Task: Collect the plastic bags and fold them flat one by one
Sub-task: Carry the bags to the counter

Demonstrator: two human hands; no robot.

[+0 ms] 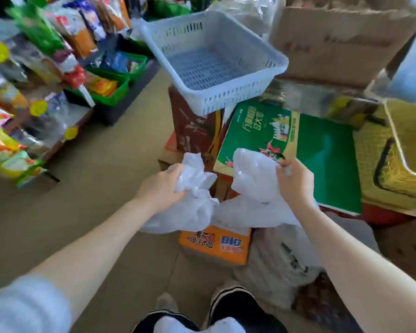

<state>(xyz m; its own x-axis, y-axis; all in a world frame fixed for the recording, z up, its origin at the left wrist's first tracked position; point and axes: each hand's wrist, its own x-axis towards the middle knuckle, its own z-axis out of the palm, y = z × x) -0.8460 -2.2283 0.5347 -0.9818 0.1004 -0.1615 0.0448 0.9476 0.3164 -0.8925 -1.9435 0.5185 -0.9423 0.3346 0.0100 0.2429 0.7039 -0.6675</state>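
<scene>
Both hands gripping crumpled white plastic bag [202, 207], mid-air over boxes.

Left hand [160, 186] clenched round a bunched wad of bag; right hand [294, 182] pinching another bunch, fingers curled into the plastic. Bag sagging between the two hands, hanging just above orange carton [214, 243] on the floor, partly covering green box [298, 150] at its near corner. Pale slotted basket [211, 61] perched on dark brown box [192, 131] beyond, well apart from hands. Another printed clear bag [279, 265] lying on floor below right forearm. Yellow woven container [399, 159] at right. Shelves of snack packets [34, 80] at left. Shoes [231, 301] at bottom edge.
</scene>
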